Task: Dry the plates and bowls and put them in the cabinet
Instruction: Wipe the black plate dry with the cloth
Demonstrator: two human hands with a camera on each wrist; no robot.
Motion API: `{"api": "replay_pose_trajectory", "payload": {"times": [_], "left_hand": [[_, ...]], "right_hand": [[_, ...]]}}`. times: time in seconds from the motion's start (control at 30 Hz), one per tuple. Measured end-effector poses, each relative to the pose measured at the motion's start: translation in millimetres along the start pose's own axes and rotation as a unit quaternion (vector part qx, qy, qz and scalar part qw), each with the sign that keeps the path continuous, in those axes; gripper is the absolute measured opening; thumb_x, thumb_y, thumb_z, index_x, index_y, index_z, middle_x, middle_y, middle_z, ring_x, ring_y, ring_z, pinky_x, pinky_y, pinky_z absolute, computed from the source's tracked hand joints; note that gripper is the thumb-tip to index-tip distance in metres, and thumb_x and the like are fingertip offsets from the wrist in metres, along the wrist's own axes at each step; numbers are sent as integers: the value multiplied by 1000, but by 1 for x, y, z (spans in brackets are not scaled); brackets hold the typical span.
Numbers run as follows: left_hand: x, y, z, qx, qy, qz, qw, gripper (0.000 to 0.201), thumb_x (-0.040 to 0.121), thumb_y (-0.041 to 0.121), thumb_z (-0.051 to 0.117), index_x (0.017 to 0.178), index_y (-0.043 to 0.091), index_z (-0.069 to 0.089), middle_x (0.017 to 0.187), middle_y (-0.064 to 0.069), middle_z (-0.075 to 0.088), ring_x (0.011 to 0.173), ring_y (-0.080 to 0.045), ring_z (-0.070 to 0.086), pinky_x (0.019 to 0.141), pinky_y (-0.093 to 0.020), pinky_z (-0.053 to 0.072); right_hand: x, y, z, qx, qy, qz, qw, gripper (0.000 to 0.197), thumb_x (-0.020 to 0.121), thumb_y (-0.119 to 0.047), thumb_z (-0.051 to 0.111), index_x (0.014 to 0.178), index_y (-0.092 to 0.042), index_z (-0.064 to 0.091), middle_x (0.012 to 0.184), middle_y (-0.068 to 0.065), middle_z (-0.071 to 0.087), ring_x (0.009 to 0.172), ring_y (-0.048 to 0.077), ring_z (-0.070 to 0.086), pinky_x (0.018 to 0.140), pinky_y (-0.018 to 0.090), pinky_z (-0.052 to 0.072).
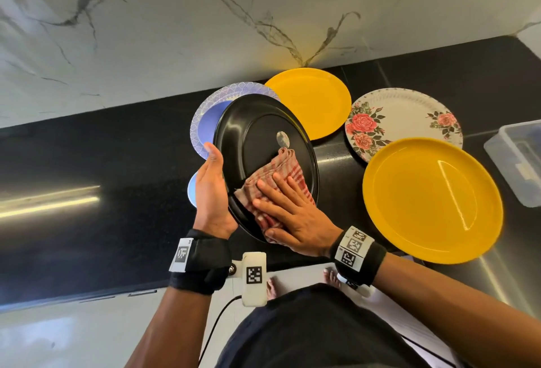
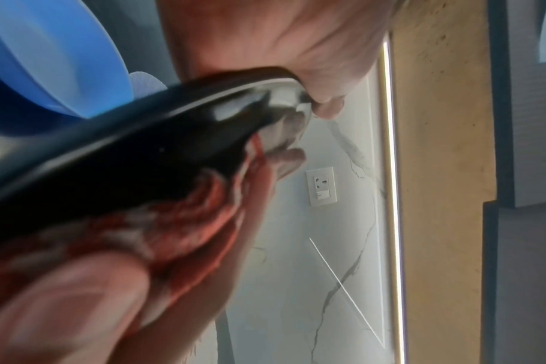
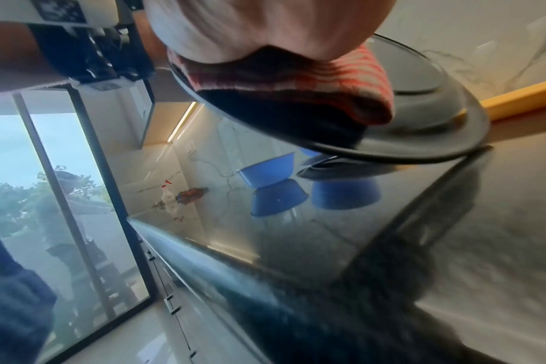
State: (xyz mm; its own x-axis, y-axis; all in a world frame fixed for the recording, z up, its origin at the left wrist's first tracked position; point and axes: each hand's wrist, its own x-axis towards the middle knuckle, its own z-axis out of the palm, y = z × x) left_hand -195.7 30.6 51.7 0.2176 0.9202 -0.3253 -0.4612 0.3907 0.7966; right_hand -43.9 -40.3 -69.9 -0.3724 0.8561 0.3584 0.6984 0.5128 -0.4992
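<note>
Drying is only getting under way, by my reading. Countertop (image 1: 117, 145) is carrying nearly everything: beyond and to the right of the hands are lying two yellow plates (image 1: 433, 200), a floral plate (image 1: 409, 115) and a patterned blue plate (image 1: 205, 115), and blue bowls (image 3: 265, 172) are sitting off to the left. None is looking put away; no cabinet is showing. Black plate (image 1: 263, 133) is being held tilted above the counter, the left hand (image 1: 209, 189) gripping its rim. Right hand (image 1: 289, 209), fingers flat and spread, is pressing the checked cloth (image 1: 278, 180) against the plate's face.
</note>
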Motion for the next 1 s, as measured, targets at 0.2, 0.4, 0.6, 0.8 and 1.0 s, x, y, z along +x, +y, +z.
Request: {"api": "replay_pose_trajectory", "payload": {"times": [0.2, 0.4, 0.6, 0.8, 1.0], "left_hand": [[0, 1, 2, 14, -33, -42, 998, 89, 89, 73, 52, 146, 5, 48, 144, -29, 53, 134, -46, 52, 117, -63, 32], [1, 2, 8, 124, 1, 13, 992, 93, 84, 75, 37, 127, -4, 61, 119, -25, 71, 111, -37, 71, 103, -56, 51], [0, 2, 10, 94, 18, 8, 995, 61, 96, 65, 44, 121, 14, 65, 119, -28, 69, 107, -47, 69, 96, -68, 50], [-1, 6, 14, 99, 27, 29, 994, 54, 106, 51, 36, 130, 11, 63, 122, -11, 73, 115, -29, 70, 95, -49, 57], [5, 5, 8, 108, 53, 31, 992, 57, 104, 53, 38, 131, 9, 63, 123, -9, 73, 117, -26, 69, 106, -53, 50]], "right_hand": [[17, -17, -7, 48, 32, 59, 997, 61, 105, -50, 30, 159, -27, 15, 168, -12, -4, 156, 23, -7, 125, 44, -10], [44, -41, -9, 56, 82, 95, 991, 60, 104, -41, 39, 159, -25, 21, 170, -2, 3, 156, 27, -7, 123, 61, 3], [20, -21, -3, -10, 66, -3, 998, 55, 103, -38, 42, 154, -23, 30, 167, 1, 10, 156, 33, 0, 124, 56, 1], [0, -5, 1, -30, 29, -27, 999, 51, 106, -43, 33, 155, -27, 26, 168, -6, 2, 156, 31, 0, 125, 55, 1], [-21, 6, 3, 13, -22, 43, 999, 58, 106, -48, 29, 159, -31, 12, 169, -10, -6, 156, 27, -5, 126, 46, -5]]}}
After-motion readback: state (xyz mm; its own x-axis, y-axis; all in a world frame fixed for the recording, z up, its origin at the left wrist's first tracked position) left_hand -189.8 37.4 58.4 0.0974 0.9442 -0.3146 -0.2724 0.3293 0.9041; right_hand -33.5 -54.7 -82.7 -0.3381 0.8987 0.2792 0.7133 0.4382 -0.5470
